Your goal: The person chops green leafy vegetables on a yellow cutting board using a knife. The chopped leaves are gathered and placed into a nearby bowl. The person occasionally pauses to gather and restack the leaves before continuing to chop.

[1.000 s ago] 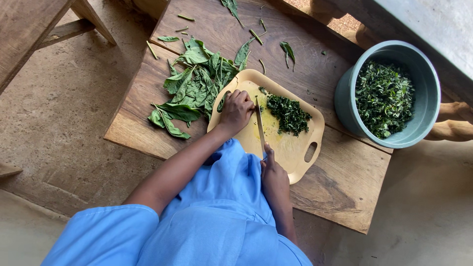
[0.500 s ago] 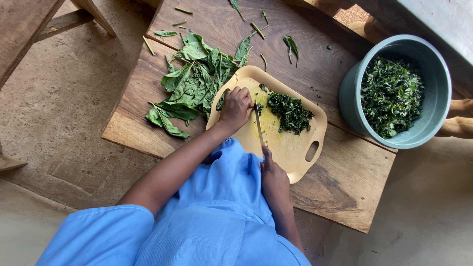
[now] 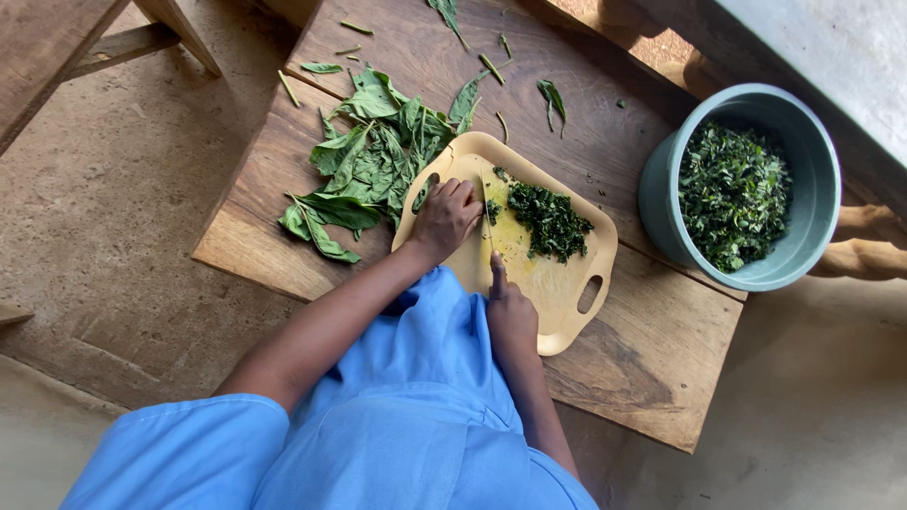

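At centre frame, a person's left hand (image 3: 446, 219) presses curled fingers onto a bunch of leaves (image 3: 427, 192) on a tan cutting board (image 3: 557, 283), while the right hand (image 3: 510, 316) grips a knife (image 3: 487, 222), its blade running up the frame. The leaves look soft and light, best pinned near the cut. Chopped greens (image 3: 548, 219) lie beside; a grey bowl (image 3: 661, 203) sits right.

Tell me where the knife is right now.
In the head view, the knife is in the right hand, blade on the cutting board between the left hand and chopped greens.
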